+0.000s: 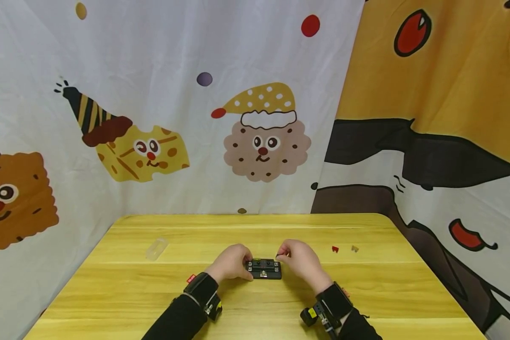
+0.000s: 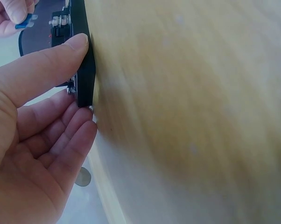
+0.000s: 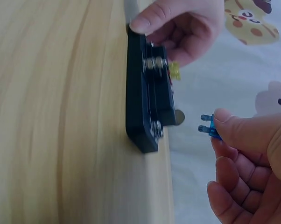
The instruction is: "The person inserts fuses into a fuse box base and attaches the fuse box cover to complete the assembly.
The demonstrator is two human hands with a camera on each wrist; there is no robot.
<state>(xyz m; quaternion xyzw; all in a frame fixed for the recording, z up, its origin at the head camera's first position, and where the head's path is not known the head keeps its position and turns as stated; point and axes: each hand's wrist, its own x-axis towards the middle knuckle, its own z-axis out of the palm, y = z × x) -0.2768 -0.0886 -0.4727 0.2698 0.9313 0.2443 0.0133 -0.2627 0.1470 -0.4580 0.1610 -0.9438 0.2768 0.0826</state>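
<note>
Left to right. A clear plastic cover (image 1: 157, 248), rectangular and glossy, lay apart at the left on the yellow wood-grain table (image 1: 110, 293). The left hand (image 1: 231, 262) braced the black fuse block (image 1: 263, 268) at table centre, thumb and fingertips pressed on its left end; the block lay flat, matte moulded plastic with metal screw studs, and a yellow fuse (image 3: 176, 71) was already seated. The right hand (image 1: 299, 260) pinched a small blue blade fuse (image 3: 208, 129) between thumb and forefinger, its two prongs aimed at the block, just beside it, not yet touching. Judged step: insertion of the blue fuse. The next move would call for lining the prongs over a free slot and pressing straight down. A red fuse (image 1: 335, 249) and a tan fuse (image 1: 354, 248) lay loose to the right.
</note>
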